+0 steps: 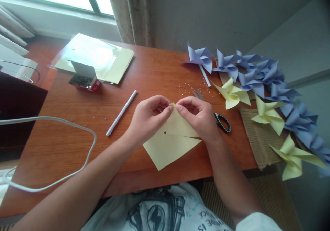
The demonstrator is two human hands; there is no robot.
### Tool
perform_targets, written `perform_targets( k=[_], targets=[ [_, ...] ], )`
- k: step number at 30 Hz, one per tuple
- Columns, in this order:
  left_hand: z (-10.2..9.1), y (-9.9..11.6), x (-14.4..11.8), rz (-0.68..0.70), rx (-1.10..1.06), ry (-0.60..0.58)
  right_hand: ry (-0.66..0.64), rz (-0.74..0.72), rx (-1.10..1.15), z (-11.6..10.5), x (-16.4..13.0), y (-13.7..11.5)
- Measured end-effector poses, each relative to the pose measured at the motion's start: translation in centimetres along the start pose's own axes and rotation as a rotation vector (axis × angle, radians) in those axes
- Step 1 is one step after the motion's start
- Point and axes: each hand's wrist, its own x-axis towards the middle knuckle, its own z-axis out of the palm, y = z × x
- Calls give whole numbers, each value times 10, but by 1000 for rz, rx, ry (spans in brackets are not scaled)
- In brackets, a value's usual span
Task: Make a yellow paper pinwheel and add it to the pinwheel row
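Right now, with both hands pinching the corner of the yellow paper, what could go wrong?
1. The left hand and right hand pinch a folded corner of the yellow paper; a hard pull may tear it at the small centre hole.
2. The scissors lie just behind the right hand; the wrist may bump them.
3. Tiny beads are scattered on the table; a sleeve or arm could sweep them off.

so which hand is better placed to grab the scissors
Right. The right hand lies just beside the scissors; the left hand sits further off, both pinching the yellow paper.
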Motion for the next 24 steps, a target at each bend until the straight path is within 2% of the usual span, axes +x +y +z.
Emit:
perform_targets(
  k=[12, 16, 21, 24],
  targets=[
    [0, 4, -1, 22, 71, 38, -25, -11, 14, 0, -2, -4],
    [0, 2, -2, 20, 40, 3, -73, 31, 105, -2, -2, -5],
    [0, 2, -3, 26, 32, -42, -48, 136, 264, -2, 1, 2],
    [0, 3, -4, 53, 92, -45, -60, 119, 267, -1, 2, 3]
  ],
)
